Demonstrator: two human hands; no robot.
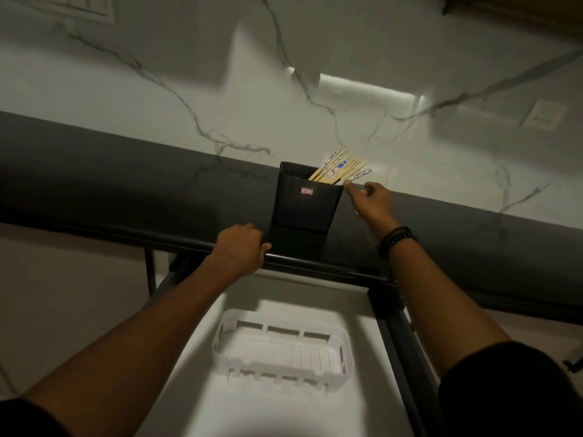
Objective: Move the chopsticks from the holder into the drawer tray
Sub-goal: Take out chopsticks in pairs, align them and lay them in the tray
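Head view: right hand (369, 200) pinching chopsticks (337, 167) in holder (306, 206), left hand (239, 247) curled over counter edge (315, 266).

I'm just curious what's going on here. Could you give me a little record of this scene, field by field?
holder: black, on the counter
chopsticks: in holder, leaning right
tray: white, empty, in open drawer
left hand: grips counter edge
right hand: at the chopsticks, grip unclear
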